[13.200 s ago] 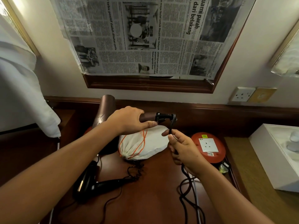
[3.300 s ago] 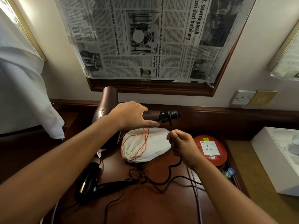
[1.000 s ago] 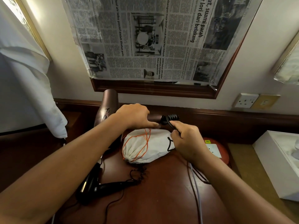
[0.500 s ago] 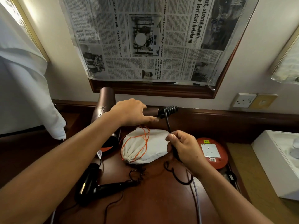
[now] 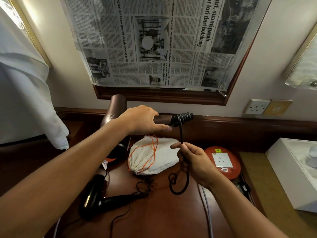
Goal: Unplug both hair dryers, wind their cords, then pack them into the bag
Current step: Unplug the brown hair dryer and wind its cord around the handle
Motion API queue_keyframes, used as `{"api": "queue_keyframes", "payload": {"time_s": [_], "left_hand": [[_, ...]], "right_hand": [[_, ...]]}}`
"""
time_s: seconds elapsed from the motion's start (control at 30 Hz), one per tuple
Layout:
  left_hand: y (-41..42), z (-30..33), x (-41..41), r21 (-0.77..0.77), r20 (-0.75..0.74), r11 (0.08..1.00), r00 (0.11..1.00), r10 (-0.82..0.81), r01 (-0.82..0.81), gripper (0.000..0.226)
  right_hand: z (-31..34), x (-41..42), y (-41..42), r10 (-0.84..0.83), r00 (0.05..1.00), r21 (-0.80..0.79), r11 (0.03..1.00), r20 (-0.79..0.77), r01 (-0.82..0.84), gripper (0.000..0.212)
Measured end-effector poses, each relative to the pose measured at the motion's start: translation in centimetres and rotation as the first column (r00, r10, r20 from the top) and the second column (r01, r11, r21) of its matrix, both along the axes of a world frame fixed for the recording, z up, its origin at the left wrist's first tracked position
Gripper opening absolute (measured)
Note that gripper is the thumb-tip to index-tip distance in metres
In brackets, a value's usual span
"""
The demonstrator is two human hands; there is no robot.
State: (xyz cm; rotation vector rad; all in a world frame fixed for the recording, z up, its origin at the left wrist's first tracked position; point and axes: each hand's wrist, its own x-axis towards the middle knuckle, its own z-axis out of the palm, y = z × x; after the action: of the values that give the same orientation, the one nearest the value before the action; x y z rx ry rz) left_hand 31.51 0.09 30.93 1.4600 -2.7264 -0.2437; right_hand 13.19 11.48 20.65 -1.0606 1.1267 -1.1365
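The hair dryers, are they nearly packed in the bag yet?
Not yet. The left hand holds the brown dryer while the right hand winds its cord; several turns sit on the handle. The black dryer lies unwound on the desk, and the white bag is closed.

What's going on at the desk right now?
A person is winding the cord of the brown hair dryer. The left hand grips its handle, and the right hand pinches the black cord, several turns already coiled at the handle's end. The black hair dryer lies unwound beside the drawstring bag.
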Motion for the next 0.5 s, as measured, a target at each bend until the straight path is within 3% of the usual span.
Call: {"api": "queue_keyframes", "payload": {"time_s": [0.27, 0.4, 0.5], "left_hand": [[1.0, 0.4, -0.6, 0.034, 0.007, 0.996, 0.996, -0.088, 0.088, 0.063], [1.4, 0.8, -0.7, 0.052, 0.049, 0.991, 0.991, -0.126, 0.124, 0.095], [1.8, 0.9, -0.7, 0.097, 0.035, 0.987, 0.990, -0.135, 0.131, 0.085]], "right_hand": [[-0.2, -0.5, -1.8, -0.009, 0.993, -0.045, 0.999, -0.119, 0.004, 0.033], [0.1, -0.9, -2.2, 0.036, 0.986, -0.025, 0.999, -0.164, -0.041, 0.039], [0.3, -1.2, -2.8, 0.044, 0.987, 0.029, 0.999, -0.153, -0.040, 0.039]]}}
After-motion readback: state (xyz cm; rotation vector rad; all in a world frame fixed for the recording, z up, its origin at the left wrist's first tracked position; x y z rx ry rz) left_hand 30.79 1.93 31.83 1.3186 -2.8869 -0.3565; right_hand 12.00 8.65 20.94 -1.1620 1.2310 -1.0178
